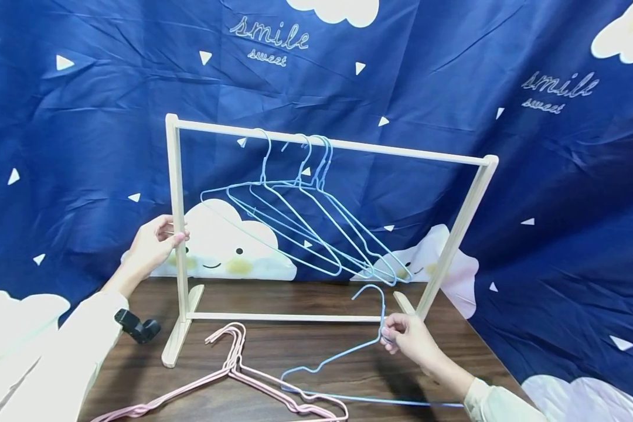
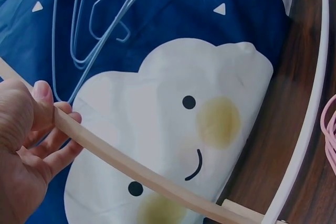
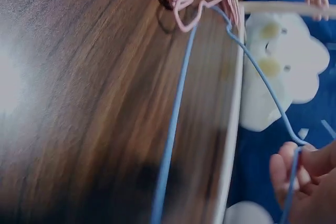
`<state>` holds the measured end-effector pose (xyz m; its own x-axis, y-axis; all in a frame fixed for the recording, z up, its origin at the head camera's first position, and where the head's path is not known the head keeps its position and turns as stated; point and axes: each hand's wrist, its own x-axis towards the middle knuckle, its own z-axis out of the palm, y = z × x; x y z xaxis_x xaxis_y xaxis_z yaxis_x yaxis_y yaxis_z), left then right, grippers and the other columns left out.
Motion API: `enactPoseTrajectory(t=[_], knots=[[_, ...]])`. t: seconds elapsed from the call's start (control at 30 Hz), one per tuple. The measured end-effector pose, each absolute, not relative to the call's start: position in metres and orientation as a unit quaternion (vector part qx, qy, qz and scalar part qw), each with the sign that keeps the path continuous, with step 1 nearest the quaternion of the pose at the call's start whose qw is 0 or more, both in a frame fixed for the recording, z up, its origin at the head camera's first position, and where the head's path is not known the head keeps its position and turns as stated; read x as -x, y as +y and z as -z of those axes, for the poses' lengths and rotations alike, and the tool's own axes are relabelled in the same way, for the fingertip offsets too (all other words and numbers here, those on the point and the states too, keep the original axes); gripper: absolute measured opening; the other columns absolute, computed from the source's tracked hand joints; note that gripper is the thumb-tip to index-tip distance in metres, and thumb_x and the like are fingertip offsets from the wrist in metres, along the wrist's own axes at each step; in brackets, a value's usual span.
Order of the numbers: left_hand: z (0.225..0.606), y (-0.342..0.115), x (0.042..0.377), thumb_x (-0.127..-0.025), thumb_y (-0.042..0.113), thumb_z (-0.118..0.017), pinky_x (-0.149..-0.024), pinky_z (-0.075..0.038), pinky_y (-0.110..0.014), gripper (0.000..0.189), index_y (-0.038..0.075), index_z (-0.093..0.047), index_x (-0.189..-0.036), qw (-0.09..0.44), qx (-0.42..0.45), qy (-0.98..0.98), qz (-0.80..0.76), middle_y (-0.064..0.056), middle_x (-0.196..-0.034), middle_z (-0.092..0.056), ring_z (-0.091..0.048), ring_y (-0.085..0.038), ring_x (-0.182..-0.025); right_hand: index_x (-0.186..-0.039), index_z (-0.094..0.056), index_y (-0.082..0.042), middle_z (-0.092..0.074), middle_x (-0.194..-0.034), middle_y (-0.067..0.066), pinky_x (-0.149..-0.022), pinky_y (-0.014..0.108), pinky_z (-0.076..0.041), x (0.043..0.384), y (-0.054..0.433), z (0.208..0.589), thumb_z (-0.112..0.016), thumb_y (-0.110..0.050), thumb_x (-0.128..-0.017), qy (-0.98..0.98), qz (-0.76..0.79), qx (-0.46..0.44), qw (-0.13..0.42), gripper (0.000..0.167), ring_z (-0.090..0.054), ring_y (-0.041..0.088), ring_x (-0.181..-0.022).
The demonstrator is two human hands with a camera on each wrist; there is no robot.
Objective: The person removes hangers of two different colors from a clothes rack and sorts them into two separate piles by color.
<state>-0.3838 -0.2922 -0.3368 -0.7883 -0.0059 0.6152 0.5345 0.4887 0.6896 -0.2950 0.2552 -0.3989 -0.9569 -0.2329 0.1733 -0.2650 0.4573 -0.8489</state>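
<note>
My left hand (image 1: 155, 241) grips the left upright of a pale wooden clothes rack (image 1: 175, 176), thumb in front and fingers around it. With my right hand (image 1: 408, 339) I pinch a blue hanger (image 1: 343, 353) at its neck, just below the hook. That hanger is raised at the rack's lower right, its hook pointing up; in the right wrist view its lower bar (image 3: 176, 108) runs above the table. Several other blue hangers (image 1: 300, 183) hang from the top rail. Pink hangers (image 1: 234, 369) lie stacked on the table in front of the rack.
The rack stands on a dark wooden table (image 1: 316, 302), with a low crossbar (image 1: 290, 317) between its feet. Behind it hangs a blue curtain (image 1: 422, 76) printed with clouds and triangles. A small black device (image 1: 137, 326) is at my left wrist.
</note>
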Motion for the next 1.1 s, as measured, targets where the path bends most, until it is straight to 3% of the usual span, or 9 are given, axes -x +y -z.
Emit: enactPoseTrajectory(t=[0.13, 0.27, 0.37, 0.5, 0.63, 0.77, 0.87, 0.97, 1.1], knots=[[0.337, -0.296, 0.382, -0.097, 0.005, -0.065, -0.072, -0.047, -0.007, 0.027, -0.007, -0.062, -0.121, 0.284, 0.158, -0.816, 0.477, -0.008, -0.097, -0.079, -0.065, 0.013, -0.079, -0.095, -0.062, 0.018, -0.068, -0.073, 0.008, -0.058, 0.025, -0.058, 0.309, 0.272, 0.415, -0.056, 0.008, -0.091, -0.842, -0.524, -0.088, -0.094, 0.011, -0.064, 0.01, -0.061], [0.336, -0.298, 0.382, -0.097, 0.006, -0.066, -0.072, -0.047, -0.007, 0.026, -0.006, -0.062, -0.12, 0.286, 0.162, -0.816, 0.474, 0.01, -0.092, -0.077, -0.066, 0.012, -0.078, -0.111, -0.058, 0.021, -0.066, -0.075, 0.005, -0.061, 0.023, -0.056, 0.321, 0.282, 0.43, -0.055, 0.006, -0.092, -0.827, -0.53, -0.06, -0.18, 0.024, -0.063, 0.009, -0.063], [0.334, -0.298, 0.382, -0.097, 0.006, -0.066, -0.072, -0.047, -0.008, 0.026, -0.007, -0.062, -0.12, 0.283, 0.163, -0.816, 0.476, 0.014, -0.091, -0.076, -0.066, 0.013, -0.078, -0.127, -0.051, 0.02, -0.065, -0.075, 0.005, -0.062, 0.023, -0.056, 0.331, 0.286, 0.44, -0.055, 0.003, -0.094, -0.82, -0.528, -0.057, -0.215, 0.037, -0.063, 0.01, -0.066], [0.333, -0.296, 0.383, -0.098, 0.007, -0.066, -0.073, -0.046, -0.007, 0.027, -0.006, -0.062, -0.12, 0.281, 0.162, -0.817, 0.478, 0.019, -0.09, -0.074, -0.065, 0.014, -0.079, -0.145, -0.037, 0.014, -0.065, -0.074, 0.006, -0.061, 0.024, -0.056, 0.346, 0.287, 0.451, -0.055, 0.004, -0.095, -0.82, -0.525, -0.053, -0.223, 0.054, -0.064, 0.011, -0.066], [0.333, -0.293, 0.384, -0.097, 0.005, -0.066, -0.074, -0.047, -0.006, 0.026, -0.007, -0.062, -0.12, 0.284, 0.162, -0.816, 0.477, 0.006, -0.093, -0.078, -0.065, 0.015, -0.08, -0.15, -0.028, 0.013, -0.066, -0.073, 0.006, -0.059, 0.025, -0.056, 0.357, 0.286, 0.457, -0.056, 0.006, -0.094, -0.827, -0.522, -0.046, -0.205, 0.063, -0.065, 0.011, -0.062], [0.334, -0.292, 0.384, -0.098, 0.004, -0.065, -0.073, -0.046, -0.006, 0.026, -0.007, -0.062, -0.121, 0.285, 0.153, -0.82, 0.472, -0.015, -0.1, -0.078, -0.064, 0.015, -0.08, -0.148, -0.029, 0.014, -0.065, -0.073, 0.007, -0.059, 0.026, -0.057, 0.367, 0.284, 0.459, -0.055, 0.008, -0.092, -0.827, -0.528, -0.038, -0.19, 0.062, -0.065, 0.011, -0.061], [0.335, -0.291, 0.385, -0.098, 0.003, -0.064, -0.07, -0.046, -0.007, 0.026, -0.008, -0.061, -0.122, 0.282, 0.144, -0.823, 0.471, -0.021, -0.101, -0.077, -0.064, 0.014, -0.078, -0.146, -0.031, 0.013, -0.066, -0.072, 0.007, -0.058, 0.026, -0.056, 0.374, 0.283, 0.458, -0.055, 0.009, -0.093, -0.827, -0.532, -0.037, -0.179, 0.059, -0.065, 0.011, -0.06], [0.334, -0.291, 0.386, -0.098, 0.001, -0.063, -0.069, -0.048, -0.008, 0.027, -0.01, -0.06, -0.123, 0.276, 0.141, -0.823, 0.476, -0.021, -0.102, -0.076, -0.064, 0.013, -0.079, -0.137, -0.041, 0.014, -0.066, -0.071, 0.007, -0.058, 0.026, -0.056, 0.381, 0.281, 0.456, -0.056, 0.008, -0.093, -0.832, -0.526, -0.034, -0.175, 0.047, -0.064, 0.011, -0.059], [0.334, -0.292, 0.387, -0.098, 0.002, -0.064, -0.067, -0.048, -0.01, 0.028, -0.01, -0.06, -0.123, 0.272, 0.143, -0.821, 0.482, -0.027, -0.106, -0.074, -0.064, 0.013, -0.079, -0.108, -0.06, 0.013, -0.068, -0.071, 0.006, -0.058, 0.025, -0.056, 0.387, 0.281, 0.455, -0.056, 0.006, -0.092, -0.848, -0.492, -0.03, -0.192, 0.018, -0.064, 0.01, -0.059]])
